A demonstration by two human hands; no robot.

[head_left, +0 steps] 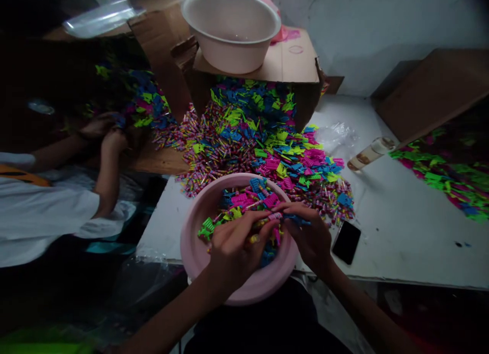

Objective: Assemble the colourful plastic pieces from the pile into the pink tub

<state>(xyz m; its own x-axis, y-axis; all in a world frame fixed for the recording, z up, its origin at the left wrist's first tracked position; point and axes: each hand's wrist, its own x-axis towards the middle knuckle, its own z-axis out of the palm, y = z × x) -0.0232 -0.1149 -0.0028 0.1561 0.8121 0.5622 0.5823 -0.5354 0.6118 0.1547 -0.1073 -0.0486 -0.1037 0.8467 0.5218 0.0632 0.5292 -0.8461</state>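
Slim pink-printed tube, just beside small blue plastic piece, above round pink plastic basin. Both look light, stiff, perhaps slick; we'd pinch them near ends. Our left hand pinches tube, right hand blue piece. Beyond basin, multicoloured heap of plastic pieces and tubes.

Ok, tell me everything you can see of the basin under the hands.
The basin is round and pink, apparently plastic, with a wide rim and sloping sides. It sits mouth up, jutting past the near edge of the table; its support is hidden. Bright pieces lie heaped inside, leaving bare wall at left and front. The pile lies right behind its far rim. The left hand and right hand are over it; contact is unclear.
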